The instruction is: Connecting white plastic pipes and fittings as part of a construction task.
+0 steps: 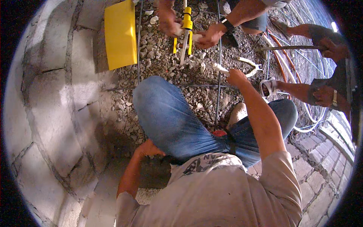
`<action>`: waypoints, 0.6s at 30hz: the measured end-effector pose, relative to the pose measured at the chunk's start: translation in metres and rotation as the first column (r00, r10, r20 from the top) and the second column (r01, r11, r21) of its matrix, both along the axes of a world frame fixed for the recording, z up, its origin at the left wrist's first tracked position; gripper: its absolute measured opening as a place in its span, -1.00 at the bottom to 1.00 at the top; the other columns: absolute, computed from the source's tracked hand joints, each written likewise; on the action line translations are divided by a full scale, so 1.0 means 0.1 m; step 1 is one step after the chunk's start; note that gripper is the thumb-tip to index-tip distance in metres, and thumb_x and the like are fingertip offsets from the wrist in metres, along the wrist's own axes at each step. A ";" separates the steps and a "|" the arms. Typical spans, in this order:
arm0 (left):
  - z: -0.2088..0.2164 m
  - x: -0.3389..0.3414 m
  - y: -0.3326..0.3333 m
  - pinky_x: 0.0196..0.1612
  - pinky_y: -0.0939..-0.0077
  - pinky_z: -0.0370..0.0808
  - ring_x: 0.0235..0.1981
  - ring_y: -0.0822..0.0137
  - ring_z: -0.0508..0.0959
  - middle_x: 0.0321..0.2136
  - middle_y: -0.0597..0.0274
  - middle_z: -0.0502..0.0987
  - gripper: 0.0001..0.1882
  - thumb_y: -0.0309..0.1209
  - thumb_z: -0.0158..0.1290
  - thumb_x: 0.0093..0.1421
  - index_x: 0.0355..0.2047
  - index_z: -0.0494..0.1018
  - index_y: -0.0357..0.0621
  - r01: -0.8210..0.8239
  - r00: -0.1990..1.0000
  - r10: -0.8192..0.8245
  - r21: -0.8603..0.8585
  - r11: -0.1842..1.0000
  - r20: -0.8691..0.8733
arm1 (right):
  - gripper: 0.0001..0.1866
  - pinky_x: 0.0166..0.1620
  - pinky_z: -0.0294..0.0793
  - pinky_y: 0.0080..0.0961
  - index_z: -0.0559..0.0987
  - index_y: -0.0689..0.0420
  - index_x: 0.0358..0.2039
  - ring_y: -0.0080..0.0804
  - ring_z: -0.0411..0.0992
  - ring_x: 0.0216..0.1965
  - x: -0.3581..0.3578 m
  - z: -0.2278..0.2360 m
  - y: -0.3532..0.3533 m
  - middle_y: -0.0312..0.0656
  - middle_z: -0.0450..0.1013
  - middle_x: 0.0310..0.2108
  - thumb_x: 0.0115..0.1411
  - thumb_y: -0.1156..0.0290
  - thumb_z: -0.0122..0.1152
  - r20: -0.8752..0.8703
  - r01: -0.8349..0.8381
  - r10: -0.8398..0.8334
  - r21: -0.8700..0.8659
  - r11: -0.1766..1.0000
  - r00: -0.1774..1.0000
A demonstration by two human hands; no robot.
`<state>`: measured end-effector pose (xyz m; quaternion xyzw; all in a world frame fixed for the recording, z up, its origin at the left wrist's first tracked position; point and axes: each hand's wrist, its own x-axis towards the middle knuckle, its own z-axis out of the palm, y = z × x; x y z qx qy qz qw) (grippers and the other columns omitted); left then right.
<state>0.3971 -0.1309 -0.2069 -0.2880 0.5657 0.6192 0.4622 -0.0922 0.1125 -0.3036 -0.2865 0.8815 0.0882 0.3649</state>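
My right hand [237,77] is closed round a short white plastic pipe piece [220,69], held above the gravel past my right knee. Right beside that hand lies a white forked tool [250,66] with two spread handles; its exact kind is unclear. My left hand [152,148] is low at the outside of my left thigh, its fingers stretched out against the jeans and partly hidden. Ahead, a co-worker's two hands [210,37] grip white fittings at a yellow two-legged pipe tool [187,23]. A white pipe [184,49] runs down between its yellow legs.
Steel rebar [204,86] crosses the gravel [151,49] in a grid. A yellow panel [120,36] stands at the left by a block wall [53,109]. Orange and white tubes [281,62] lie at right, near another person's sandalled foot [268,87] and a long bar [295,48].
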 end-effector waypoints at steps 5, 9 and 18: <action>-0.02 -0.01 0.01 0.37 0.14 0.31 0.30 0.07 0.39 0.26 -0.03 0.44 0.13 -0.25 0.59 -0.22 0.34 0.26 -0.23 0.025 1.000 -0.025 0.009 1.000 0.002 | -0.67 0.04 0.62 -0.05 0.66 0.20 -0.12 0.06 0.61 -0.06 -0.03 -0.06 0.04 0.05 0.63 -0.11 0.17 0.30 0.22 0.008 -0.063 0.063 -0.019 0.998 0.998; -0.19 0.09 0.11 0.35 0.15 0.33 0.26 0.05 0.43 0.22 -0.01 0.48 0.07 -0.32 0.58 -0.24 0.31 0.31 -0.23 -0.092 0.952 0.086 -0.004 0.996 -0.295 | -0.65 0.02 0.63 -0.05 0.65 0.22 -0.12 0.08 0.62 -0.07 0.01 -0.04 0.04 0.08 0.63 -0.14 0.14 0.28 0.25 -0.002 -0.036 0.036 -0.016 0.999 0.999; -0.21 0.17 0.08 0.21 0.18 0.46 0.11 0.14 0.55 0.09 0.05 0.60 -0.10 -0.30 0.56 -0.22 0.17 0.46 -0.23 0.070 0.973 -0.094 -0.121 0.990 -0.210 | -0.59 0.01 0.61 -0.05 0.60 0.22 -0.10 0.04 0.60 -0.07 0.08 0.07 -0.04 0.07 0.61 -0.12 0.09 0.25 0.31 0.025 0.069 -0.071 0.073 0.995 0.997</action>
